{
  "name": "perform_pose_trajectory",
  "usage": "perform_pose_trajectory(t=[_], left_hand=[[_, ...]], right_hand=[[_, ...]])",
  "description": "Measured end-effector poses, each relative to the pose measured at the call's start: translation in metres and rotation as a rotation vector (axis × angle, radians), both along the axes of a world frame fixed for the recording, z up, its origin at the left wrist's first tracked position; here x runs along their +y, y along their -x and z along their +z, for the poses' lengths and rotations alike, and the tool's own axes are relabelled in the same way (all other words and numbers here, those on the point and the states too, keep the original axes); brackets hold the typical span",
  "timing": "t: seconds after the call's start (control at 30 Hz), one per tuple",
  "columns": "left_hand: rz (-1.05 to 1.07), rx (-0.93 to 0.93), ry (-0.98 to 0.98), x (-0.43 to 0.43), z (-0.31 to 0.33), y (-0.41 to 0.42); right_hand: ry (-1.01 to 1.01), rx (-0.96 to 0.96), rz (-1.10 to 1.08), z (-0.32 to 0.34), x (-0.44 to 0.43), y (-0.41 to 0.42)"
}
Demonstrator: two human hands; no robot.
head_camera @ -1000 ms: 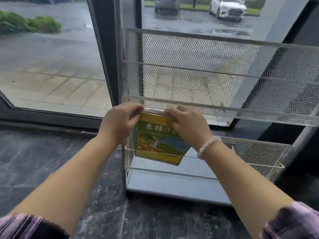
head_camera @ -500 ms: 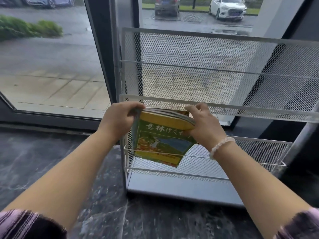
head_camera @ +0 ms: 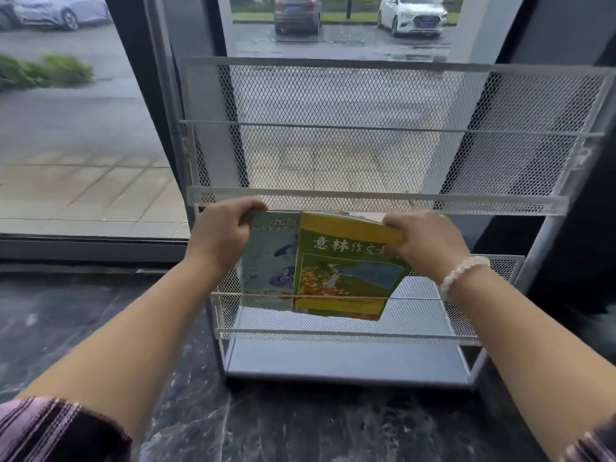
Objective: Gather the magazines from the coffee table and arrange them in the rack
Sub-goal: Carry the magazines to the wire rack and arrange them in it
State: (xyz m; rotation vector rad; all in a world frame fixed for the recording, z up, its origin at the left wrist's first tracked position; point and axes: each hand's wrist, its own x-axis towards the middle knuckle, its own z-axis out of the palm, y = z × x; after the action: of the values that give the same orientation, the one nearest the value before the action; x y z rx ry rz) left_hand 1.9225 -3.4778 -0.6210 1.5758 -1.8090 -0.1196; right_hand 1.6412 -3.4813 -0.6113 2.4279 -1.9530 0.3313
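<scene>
A white wire-mesh rack (head_camera: 376, 206) stands against a window. In its lower tier, behind the thin front rail, are two magazines side by side. The pale blue magazine (head_camera: 268, 271) is on the left, and my left hand (head_camera: 224, 233) grips its top left corner. The green and yellow magazine (head_camera: 346, 271) overlaps it on the right and tilts slightly. My right hand (head_camera: 428, 241) grips its top right corner. More page edges show behind the green cover; how many magazines lie there I cannot tell.
The rack's upper tier (head_camera: 366, 151) holds nothing. Dark marble floor (head_camera: 100, 311) surrounds the rack's grey base (head_camera: 346, 365). A glass window with a dark frame (head_camera: 166, 111) rises at left. A dark wall (head_camera: 573, 211) borders the rack on the right.
The stack held together a second ago is now fanned apart: my right hand slid the green magazine to the right, uncovering the blue magazine under my left hand.
</scene>
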Motion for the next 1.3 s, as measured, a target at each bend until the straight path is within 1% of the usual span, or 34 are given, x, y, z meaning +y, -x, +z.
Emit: perform_pose_trajectory(t=[0.23,0.43,0.5,0.57,0.63,0.7,0.77,0.87,0.97,1.1,1.2,1.3], left_hand=[[0.101,-0.036,-0.112,0.003,-0.034,-0.015],[0.257,-0.117,-0.202,-0.007,-0.052,-0.021],[0.269,-0.123,-0.213,-0.008,-0.055,-0.018],[0.261,-0.171,-0.176,-0.009,-0.058,-0.01],[0.236,-0.271,-0.109,-0.008,-0.06,0.005],[0.138,-0.335,-0.064,-0.006,-0.061,0.026],[-0.001,-0.37,-0.064,-0.009,-0.064,0.052],[-0.119,-0.362,-0.089,-0.016,-0.07,0.086],[-0.119,-0.277,-0.057,-0.02,-0.072,0.106],[-0.083,-0.329,-0.069,-0.026,-0.074,0.119],[-0.098,-0.303,-0.083,-0.029,-0.074,0.13],[-0.111,-0.312,-0.055,-0.032,-0.075,0.139]], right_hand=[[0.022,0.073,-0.047,-0.005,0.0,0.03],[-0.014,0.059,-0.063,-0.028,-0.001,0.029],[-0.026,0.051,-0.045,-0.036,-0.002,0.027],[-0.025,0.047,-0.034,-0.043,-0.003,0.028],[-0.01,0.035,-0.039,-0.048,-0.006,0.031],[0.009,0.028,-0.029,-0.055,-0.008,0.035],[0.063,0.036,-0.006,-0.062,-0.009,0.039],[0.216,0.018,0.041,-0.073,-0.006,0.046],[0.301,0.0,0.035,-0.078,-0.005,0.06],[0.327,-0.012,-0.007,-0.079,-0.004,0.08],[0.285,-0.05,-0.05,-0.079,-0.005,0.094],[0.225,-0.015,-0.087,-0.077,-0.011,0.111]])
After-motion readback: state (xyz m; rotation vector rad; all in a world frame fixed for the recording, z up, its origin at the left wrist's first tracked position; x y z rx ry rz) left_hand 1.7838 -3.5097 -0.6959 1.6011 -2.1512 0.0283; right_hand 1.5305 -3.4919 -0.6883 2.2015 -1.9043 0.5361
